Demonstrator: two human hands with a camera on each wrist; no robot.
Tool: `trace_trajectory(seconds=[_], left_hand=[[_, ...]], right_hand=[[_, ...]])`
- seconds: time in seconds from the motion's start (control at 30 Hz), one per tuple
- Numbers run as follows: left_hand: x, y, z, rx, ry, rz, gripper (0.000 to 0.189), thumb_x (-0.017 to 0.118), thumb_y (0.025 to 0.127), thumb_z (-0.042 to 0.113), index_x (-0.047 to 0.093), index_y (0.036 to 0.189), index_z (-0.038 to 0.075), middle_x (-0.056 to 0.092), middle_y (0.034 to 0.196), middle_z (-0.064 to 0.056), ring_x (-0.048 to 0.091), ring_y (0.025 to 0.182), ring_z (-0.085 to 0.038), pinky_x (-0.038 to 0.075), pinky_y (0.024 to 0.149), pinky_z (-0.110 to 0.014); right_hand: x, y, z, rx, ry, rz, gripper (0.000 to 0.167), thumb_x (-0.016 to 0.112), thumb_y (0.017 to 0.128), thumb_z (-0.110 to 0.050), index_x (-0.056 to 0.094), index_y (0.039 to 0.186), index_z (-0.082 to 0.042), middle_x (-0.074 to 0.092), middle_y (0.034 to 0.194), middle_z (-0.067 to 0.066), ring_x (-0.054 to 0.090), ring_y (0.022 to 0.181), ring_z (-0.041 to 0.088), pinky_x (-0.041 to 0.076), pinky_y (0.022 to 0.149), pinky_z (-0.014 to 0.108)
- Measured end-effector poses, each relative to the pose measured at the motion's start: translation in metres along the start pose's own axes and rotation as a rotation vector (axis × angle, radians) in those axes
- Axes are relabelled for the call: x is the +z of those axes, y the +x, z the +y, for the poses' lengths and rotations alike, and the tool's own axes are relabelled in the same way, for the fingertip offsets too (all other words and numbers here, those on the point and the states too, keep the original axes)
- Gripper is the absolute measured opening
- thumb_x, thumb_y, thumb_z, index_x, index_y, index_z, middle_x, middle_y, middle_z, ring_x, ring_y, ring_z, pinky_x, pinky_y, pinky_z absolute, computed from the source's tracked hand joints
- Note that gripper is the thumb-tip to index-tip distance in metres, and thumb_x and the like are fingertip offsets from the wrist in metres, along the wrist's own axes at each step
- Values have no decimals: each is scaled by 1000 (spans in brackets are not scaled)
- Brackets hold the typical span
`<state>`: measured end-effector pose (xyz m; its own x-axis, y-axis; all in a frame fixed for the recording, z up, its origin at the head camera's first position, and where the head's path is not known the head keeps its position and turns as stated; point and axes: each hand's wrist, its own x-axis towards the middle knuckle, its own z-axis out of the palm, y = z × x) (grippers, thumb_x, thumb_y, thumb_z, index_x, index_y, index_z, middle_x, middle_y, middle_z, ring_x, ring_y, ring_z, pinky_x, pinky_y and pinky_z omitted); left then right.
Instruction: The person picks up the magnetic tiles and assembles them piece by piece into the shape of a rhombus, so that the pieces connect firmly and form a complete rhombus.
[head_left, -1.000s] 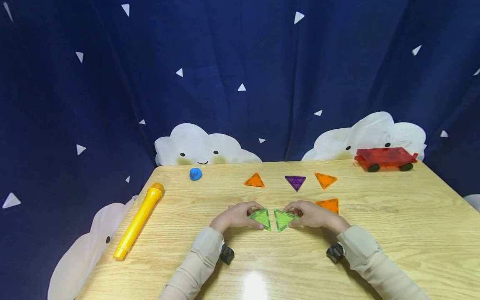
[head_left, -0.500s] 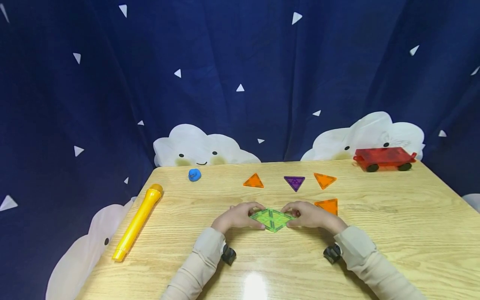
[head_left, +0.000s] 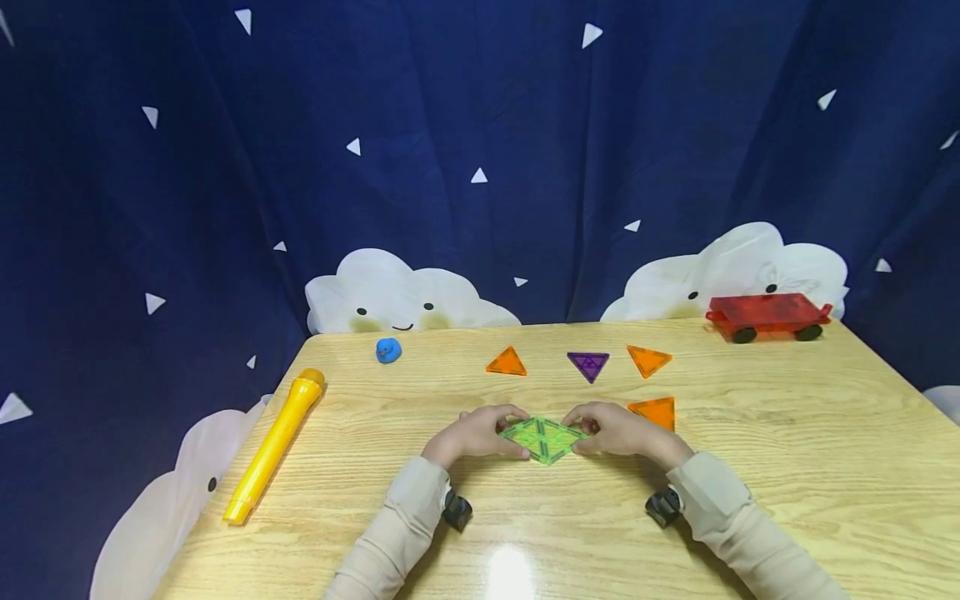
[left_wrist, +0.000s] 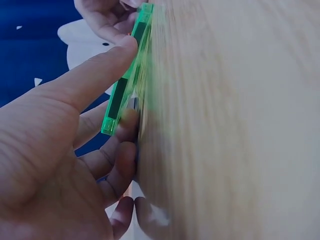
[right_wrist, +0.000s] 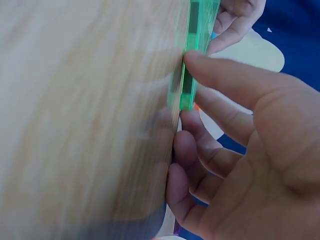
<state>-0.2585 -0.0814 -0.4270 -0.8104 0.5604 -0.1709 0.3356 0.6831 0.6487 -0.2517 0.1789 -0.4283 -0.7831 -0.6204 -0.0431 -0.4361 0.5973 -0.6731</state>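
Note:
Two see-through green triangular magnetic tiles lie edge to edge in the middle of the table, forming a diamond in the head view. My left hand pinches the left green tile between thumb and fingers. On the other side, my right hand pinches the right green tile by its outer corner. From the left wrist, the left tile's edge shows under my thumb, close to the tabletop. The right wrist view has the right tile's edge against my right thumb tip.
Behind the hands lie orange triangles and a purple triangle. Another orange triangle is partly behind my right hand. A yellow microphone, a blue duck and a red wheeled base stand farther out.
A second ago a gap separated the two green tiles; both hands have brought them together, edges touching. Over the last half second the hands have hardly moved.

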Motion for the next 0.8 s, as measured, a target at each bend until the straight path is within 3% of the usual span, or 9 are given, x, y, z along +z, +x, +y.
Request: trace_trajectory(seconds=[0.13, 0.23, 0.33, 0.57, 0.8], left_hand=[[0, -1, 0, 2, -23, 4, 57, 76, 80, 35, 56, 131, 19, 59, 98, 4, 50, 92, -13, 24, 99, -59], [1, -1, 0, 10, -58, 4, 57, 76, 80, 33, 56, 131, 18, 59, 102, 2, 51, 93, -13, 35, 96, -49], [3, -1, -1, 23, -119, 9, 58, 77, 80, 29, 56, 132, 15, 60, 107, -1, 52, 94, -14, 44, 84, -35], [7, -2, -5, 53, -274, 37, 57, 77, 81, 19, 55, 133, 8, 62, 111, -4, 56, 88, -11, 46, 81, -29], [10, -3, -8, 81, -313, 61, 57, 77, 80, 16, 55, 132, 6, 61, 114, -6, 57, 83, -9, 48, 75, -25]], right_hand=[[0, 1, 1, 4, 4, 7, 33, 71, 84, -12, 63, 114, 0, 52, 78, -2, 44, 69, 10, 39, 62, 24], [0, 1, 0, 7, 2, 10, 33, 71, 84, -12, 63, 113, 0, 52, 78, -2, 44, 69, 10, 39, 62, 24], [0, 0, -1, 9, 2, 9, 32, 71, 84, -12, 63, 113, 0, 53, 78, -2, 44, 69, 10, 39, 61, 23], [1, 0, -5, 19, 7, 9, 33, 71, 84, -14, 64, 114, -2, 53, 78, -3, 45, 69, 10, 39, 61, 23], [3, 0, -6, 19, 12, 11, 33, 72, 84, -13, 64, 113, -1, 53, 77, -2, 44, 68, 10, 38, 61, 23]])
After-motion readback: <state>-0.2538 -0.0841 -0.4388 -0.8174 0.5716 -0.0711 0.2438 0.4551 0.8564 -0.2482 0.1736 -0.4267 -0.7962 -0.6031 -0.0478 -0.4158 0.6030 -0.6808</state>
